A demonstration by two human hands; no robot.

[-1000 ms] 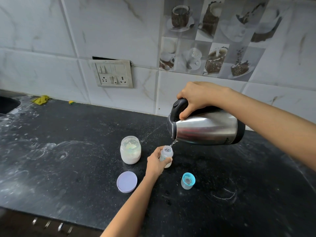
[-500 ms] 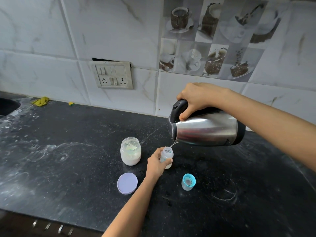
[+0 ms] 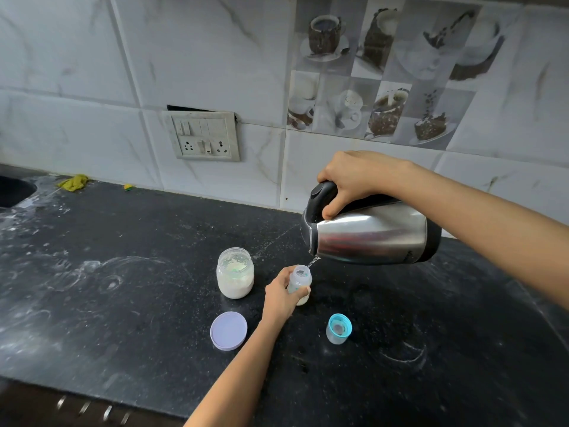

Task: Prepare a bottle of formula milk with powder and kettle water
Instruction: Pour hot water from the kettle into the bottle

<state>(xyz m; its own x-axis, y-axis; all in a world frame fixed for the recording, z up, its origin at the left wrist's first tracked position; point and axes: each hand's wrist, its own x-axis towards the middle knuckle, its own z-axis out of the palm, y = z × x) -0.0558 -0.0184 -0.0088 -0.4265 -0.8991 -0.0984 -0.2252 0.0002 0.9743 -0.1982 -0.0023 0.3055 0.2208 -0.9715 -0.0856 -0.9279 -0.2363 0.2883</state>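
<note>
One head-worn camera is looking forward and down from behind the left hand [image 3: 281, 295] and right hand [image 3: 354, 177], close above the desk [image 3: 123, 272], facing the tiled wall [image 3: 215, 57] beyond them.

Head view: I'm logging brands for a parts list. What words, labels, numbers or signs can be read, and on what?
Nothing can be read outright.
The kettle: faint mark near its base, too blurred.
The bottle: teal marks, too small.
The powder jar and switch plate: no lettering visible.
</note>
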